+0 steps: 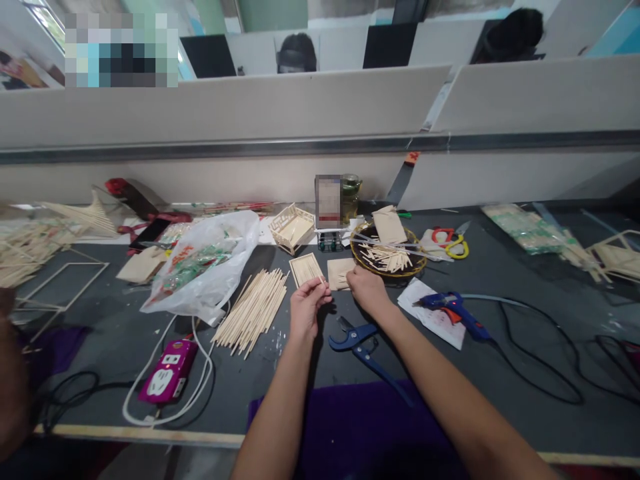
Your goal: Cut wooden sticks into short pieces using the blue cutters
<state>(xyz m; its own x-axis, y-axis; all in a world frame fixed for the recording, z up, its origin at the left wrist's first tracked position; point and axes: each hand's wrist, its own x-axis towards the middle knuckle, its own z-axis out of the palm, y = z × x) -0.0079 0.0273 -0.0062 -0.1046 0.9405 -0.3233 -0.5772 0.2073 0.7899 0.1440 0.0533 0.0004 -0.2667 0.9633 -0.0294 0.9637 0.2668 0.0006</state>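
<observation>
My left hand (311, 303) is closed in a pinch on a short thin wooden stick, of which only a small end shows at the fingertips. Just beyond it lies a small framed panel of sticks (306, 268). My right hand (367, 288) is closed at the edge of a tan square sheet (339, 272); whatever its fingers hold is hidden. A blue pipe cutter (365, 347) lies between my forearms. Left of my hands is a pile of long wooden sticks (254, 310). A round basket (356, 248) with short stick pieces stands beyond my right hand.
On the right, a blue glue gun (455, 313) rests on white paper (420, 300), its cord trailing. Scissors (457, 247) lie behind it. A plastic bag (235, 233), pink power strip (173, 370) and stick-built tray (293, 230) are leftward. Another person's arm (13, 373) shows far left.
</observation>
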